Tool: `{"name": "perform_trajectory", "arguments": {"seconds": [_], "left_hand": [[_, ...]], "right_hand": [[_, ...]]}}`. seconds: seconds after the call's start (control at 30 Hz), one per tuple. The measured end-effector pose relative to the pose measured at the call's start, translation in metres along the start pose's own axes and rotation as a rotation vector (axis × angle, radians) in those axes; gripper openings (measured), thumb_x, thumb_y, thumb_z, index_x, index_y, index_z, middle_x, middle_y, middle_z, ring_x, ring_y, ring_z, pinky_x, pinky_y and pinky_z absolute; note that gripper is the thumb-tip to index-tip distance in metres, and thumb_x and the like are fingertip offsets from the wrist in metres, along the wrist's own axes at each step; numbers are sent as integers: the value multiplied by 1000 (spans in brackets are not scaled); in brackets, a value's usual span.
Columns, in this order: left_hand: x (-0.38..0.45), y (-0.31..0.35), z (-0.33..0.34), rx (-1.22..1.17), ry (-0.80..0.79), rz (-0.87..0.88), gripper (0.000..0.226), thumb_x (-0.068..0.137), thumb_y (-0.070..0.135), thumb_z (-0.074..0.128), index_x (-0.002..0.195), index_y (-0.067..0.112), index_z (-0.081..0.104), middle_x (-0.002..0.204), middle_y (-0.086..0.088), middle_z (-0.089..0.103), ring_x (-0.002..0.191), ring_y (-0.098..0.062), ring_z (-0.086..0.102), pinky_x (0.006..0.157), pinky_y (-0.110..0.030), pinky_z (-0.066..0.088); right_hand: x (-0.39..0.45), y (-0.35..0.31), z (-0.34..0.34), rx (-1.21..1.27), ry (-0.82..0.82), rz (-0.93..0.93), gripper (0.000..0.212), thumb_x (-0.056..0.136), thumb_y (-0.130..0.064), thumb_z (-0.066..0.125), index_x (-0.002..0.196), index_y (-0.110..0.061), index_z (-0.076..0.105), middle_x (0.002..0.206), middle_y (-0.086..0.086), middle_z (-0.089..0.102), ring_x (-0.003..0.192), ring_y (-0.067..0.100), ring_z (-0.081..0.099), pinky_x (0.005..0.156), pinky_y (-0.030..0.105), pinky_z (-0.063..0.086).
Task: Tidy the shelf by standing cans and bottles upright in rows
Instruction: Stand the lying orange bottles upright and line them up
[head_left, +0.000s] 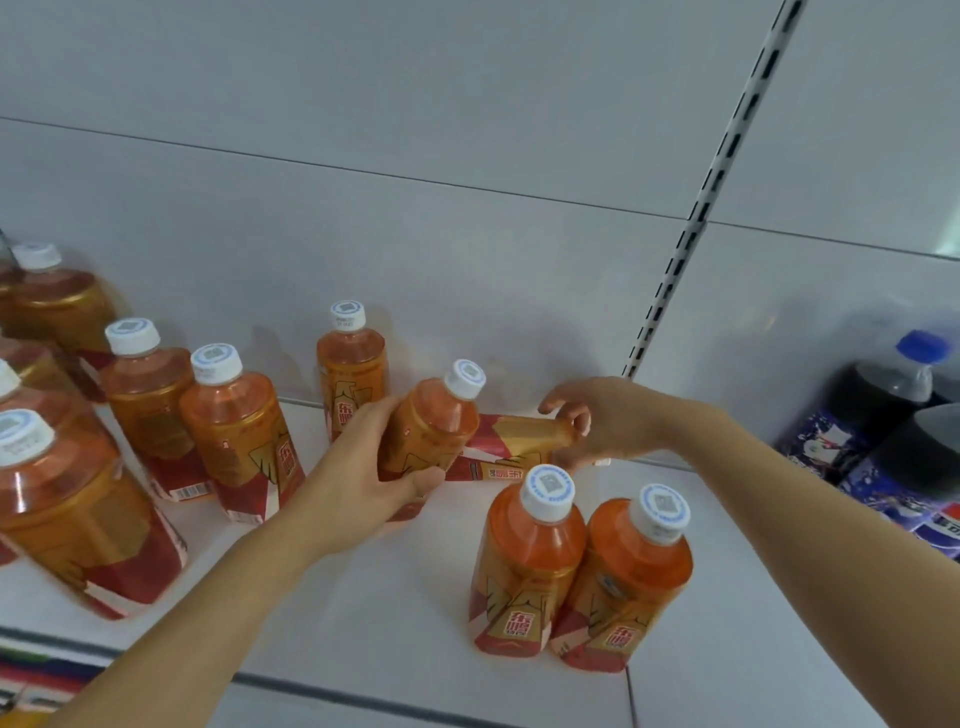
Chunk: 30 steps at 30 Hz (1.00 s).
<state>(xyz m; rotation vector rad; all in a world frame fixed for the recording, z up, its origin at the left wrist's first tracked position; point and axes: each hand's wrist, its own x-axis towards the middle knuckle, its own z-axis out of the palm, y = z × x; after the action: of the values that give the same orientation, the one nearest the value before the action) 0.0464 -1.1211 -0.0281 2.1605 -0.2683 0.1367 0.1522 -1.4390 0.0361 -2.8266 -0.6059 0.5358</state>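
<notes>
Orange drink bottles with white caps and red-gold labels fill a white shelf (395, 613). My left hand (358, 467) grips one bottle (434, 426) around its body; the bottle stands tilted, cap pointing up and to the right. Behind it a second bottle (514, 444) lies on its side along the back of the shelf. My right hand (587, 423) holds the right end of that lying bottle, fingers curled round it. Two upright bottles (524, 561) (623, 582) stand side by side near the front right.
Several upright orange bottles (234, 431) crowd the left part of the shelf; one more (352, 364) stands at the back wall. Large dark cola bottles (893, 405) with a blue cap stand in the bay to the right, past a slotted upright rail (691, 234).
</notes>
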Motion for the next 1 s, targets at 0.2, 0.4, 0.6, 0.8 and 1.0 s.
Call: {"name": "perform_trajectory", "arguments": {"seconds": [0.2, 0.4, 0.6, 0.8, 1.0], "left_hand": [[-5, -8, 6, -222, 31, -125, 72, 81, 58, 82, 129, 82, 33, 137, 33, 60, 129, 7, 57, 110, -32, 48], [-11, -3, 9, -199, -1, -136, 78, 80, 51, 82, 136, 67, 30, 118, 55, 56, 112, 30, 52, 88, 0, 44], [-13, 4, 5, -23, 137, -159, 82, 82, 47, 85, 141, 68, 33, 146, 21, 55, 128, -6, 58, 109, -36, 51], [-13, 14, 6, 219, 119, -127, 91, 89, 56, 75, 159, 47, 16, 156, 14, 51, 139, -17, 56, 107, -42, 50], [-27, 26, 2, 437, 316, -91, 107, 82, 63, 78, 163, 19, 24, 163, -4, 33, 150, -26, 38, 117, -50, 45]], "right_hand": [[-15, -21, -33, 30, 244, -78, 65, 69, -69, 83, 126, -47, 62, 108, -26, 70, 100, -3, 65, 90, 28, 52], [-4, -62, -43, 16, 373, -184, 62, 70, -70, 85, 122, -43, 64, 105, -16, 68, 93, 3, 63, 82, 30, 53], [8, -85, -41, -102, 272, -173, 69, 89, -68, 71, 146, -34, 50, 133, -2, 67, 107, 19, 62, 94, 40, 54], [-2, -82, -36, -142, 197, -145, 91, 94, -76, 56, 167, -39, 15, 163, 1, 49, 138, 28, 57, 109, 41, 44], [-28, -94, -59, -356, 315, -201, 97, 90, -88, 35, 170, -39, 9, 173, -3, 29, 158, 23, 25, 125, 45, 29]]}}
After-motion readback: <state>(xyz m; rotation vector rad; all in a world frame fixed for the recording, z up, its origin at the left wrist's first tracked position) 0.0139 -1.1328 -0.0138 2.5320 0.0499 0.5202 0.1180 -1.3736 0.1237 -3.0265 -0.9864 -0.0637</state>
